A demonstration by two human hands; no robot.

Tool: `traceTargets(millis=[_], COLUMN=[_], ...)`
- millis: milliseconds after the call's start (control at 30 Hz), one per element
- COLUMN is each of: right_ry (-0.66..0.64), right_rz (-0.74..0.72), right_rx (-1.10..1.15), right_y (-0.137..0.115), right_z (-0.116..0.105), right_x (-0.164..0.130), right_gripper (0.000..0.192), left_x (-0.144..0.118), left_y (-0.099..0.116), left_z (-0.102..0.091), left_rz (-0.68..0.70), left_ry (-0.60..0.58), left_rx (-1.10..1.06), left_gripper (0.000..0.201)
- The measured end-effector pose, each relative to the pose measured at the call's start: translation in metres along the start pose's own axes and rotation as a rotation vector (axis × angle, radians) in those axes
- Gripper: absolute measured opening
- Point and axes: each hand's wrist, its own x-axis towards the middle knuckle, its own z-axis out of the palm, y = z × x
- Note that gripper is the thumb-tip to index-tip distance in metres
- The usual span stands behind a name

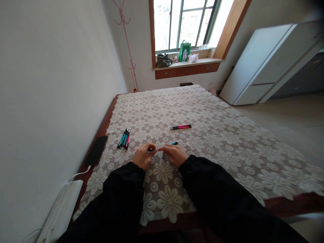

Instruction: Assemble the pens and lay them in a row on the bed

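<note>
My left hand (144, 156) is closed, thumb and fingers pinching a short black pen part (152, 150) just above the tablecloth. Facing it, my right hand (176, 155) has its fingers curled and its index fingertip close to the end of that part. Whatever small piece it pinches is too small to make out. A teal pen piece (174, 143) shows just beyond the right knuckles; whether it lies on the cloth or touches the hand I cannot tell. Farther out lies a red and black pen (181, 127). Several teal, red and black pens (123, 139) lie bunched to the left.
A floral lace tablecloth (167, 172) covers the table. Along the left edge are a black phone (96, 151) with a white cable and a white power strip (62, 211) by the wall. Beyond the table stand a pink coat rack (128, 44) and a white refrigerator (263, 64).
</note>
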Motion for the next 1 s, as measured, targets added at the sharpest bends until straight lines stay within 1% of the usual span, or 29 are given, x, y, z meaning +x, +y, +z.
traceTargets(millis=[133, 267, 467, 700, 833, 933, 1000], right_ry=[0.009, 0.009, 0.010, 0.011, 0.008, 0.006, 0.009], right_rz=[0.029, 0.076, 0.110, 0.111, 0.107, 0.086, 0.072], right_rx=[-0.019, -0.045, -0.056, -0.052, -0.054, -0.039, -0.033], right_y=[-0.0011, -0.0025, -0.0033, -0.0028, -0.0023, -0.0029, -0.0039], right_z=[-0.0014, -0.0035, -0.0035, -0.0025, -0.0019, -0.0016, -0.0018], right_x=[0.0003, 0.0002, -0.0003, -0.0004, 0.0001, 0.0002, 0.0000], right_gripper=[0.037, 0.035, 0.032, 0.030, 0.027, 0.026, 0.027], left_x=[0.0001, 0.0010, 0.0011, 0.0020, 0.0022, 0.0016, 0.0013], left_y=[0.0010, 0.0009, -0.0005, 0.0034, 0.0060, 0.0062, 0.0057], left_z=[-0.0012, -0.0023, -0.0031, -0.0020, -0.0019, -0.0024, -0.0027], left_rz=[-0.011, -0.016, -0.013, 0.006, 0.037, 0.058, 0.065], left_ry=[-0.001, 0.014, 0.004, 0.010, -0.008, -0.034, -0.044], left_rx=[0.045, 0.078, 0.059, 0.011, 0.086, 0.120, 0.115], left_gripper=[0.014, 0.017, 0.019, 0.025, 0.018, 0.019, 0.016])
